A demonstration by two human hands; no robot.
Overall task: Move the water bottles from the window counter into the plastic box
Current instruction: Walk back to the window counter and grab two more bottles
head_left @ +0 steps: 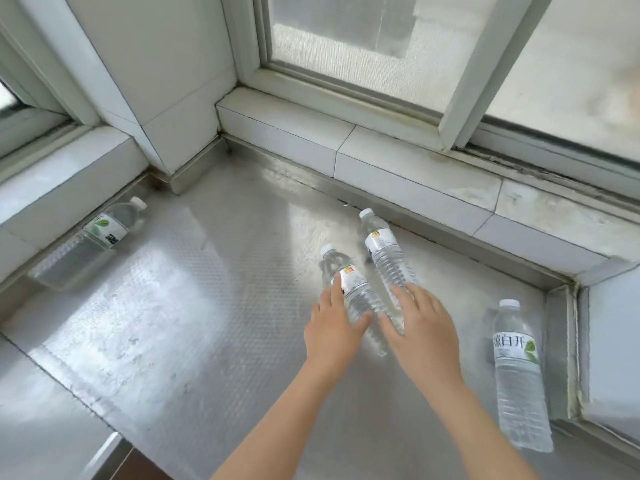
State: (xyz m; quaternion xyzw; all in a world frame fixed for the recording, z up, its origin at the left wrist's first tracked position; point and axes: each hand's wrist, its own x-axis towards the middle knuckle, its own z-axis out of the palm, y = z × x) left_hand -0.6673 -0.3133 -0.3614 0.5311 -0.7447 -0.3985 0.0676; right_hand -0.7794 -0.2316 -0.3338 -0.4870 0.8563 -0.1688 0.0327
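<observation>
Shiny dimpled metal worktop (180, 323) under the window, with four clear plastic water bottles on it: one lying far left (104, 233) against the ledge, two mid-worktop side by side (349, 289) (386, 252), and one standing right (517, 372) near the corner.

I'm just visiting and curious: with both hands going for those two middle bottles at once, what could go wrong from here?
1. The left hand and right hand each reach a separate standing bottle; the left bottle and right bottle stand close together, so one could knock the other over.
2. The steel counter looks smooth; a tipped bottle might roll.
3. No box shows here, so the carry is unjudgeable.
</observation>
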